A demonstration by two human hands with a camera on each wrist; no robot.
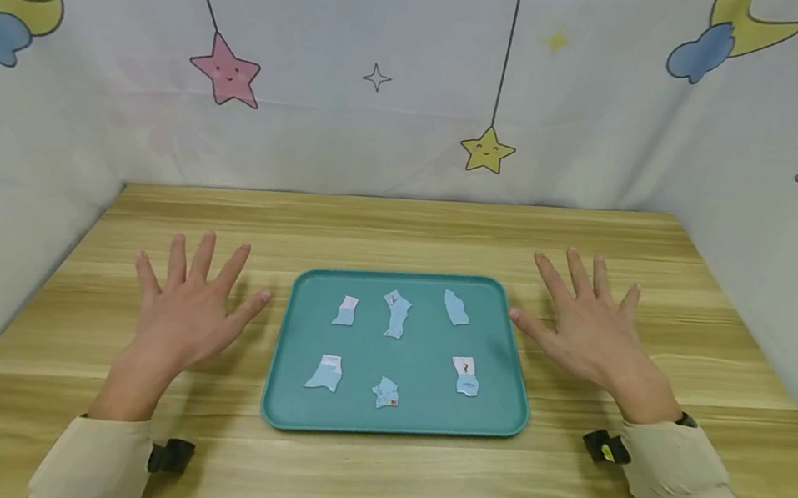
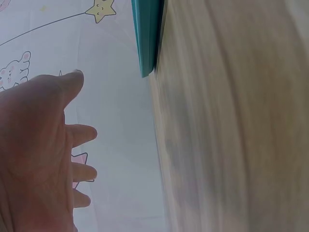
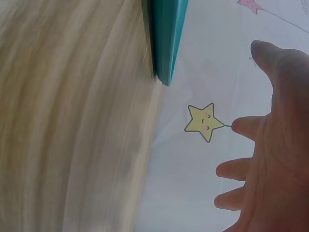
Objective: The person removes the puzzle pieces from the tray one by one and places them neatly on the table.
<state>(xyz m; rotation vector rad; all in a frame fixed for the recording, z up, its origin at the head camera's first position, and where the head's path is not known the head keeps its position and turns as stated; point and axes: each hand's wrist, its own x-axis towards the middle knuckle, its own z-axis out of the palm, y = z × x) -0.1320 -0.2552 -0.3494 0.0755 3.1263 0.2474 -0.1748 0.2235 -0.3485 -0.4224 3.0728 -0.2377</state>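
A teal tray (image 1: pixel 421 370) lies on the wooden table between both hands. On it are several torn-looking, pale blue paper pieces in two rows, set apart from each other. The back row has a small pink-topped piece (image 1: pixel 345 311), a longer piece (image 1: pixel 396 314) and a plain blue piece (image 1: pixel 456 308). In front lie a white-topped piece (image 1: pixel 325 372), a ragged piece with a red mark (image 1: pixel 386 393) and another white-topped piece (image 1: pixel 465 376). My left hand (image 1: pixel 189 314) is spread above the table left of the tray, holding nothing. Fingers splayed, my right hand (image 1: pixel 592 333) hovers by the tray's right edge, also holding nothing.
The wooden table (image 1: pixel 367 489) extends around the tray on all sides. A white cloth (image 1: pixel 292 142) printed with stars, moons and clouds hangs behind the table and along both sides. Dark straps with a black piece (image 1: pixel 171 455) sit at the wrists.
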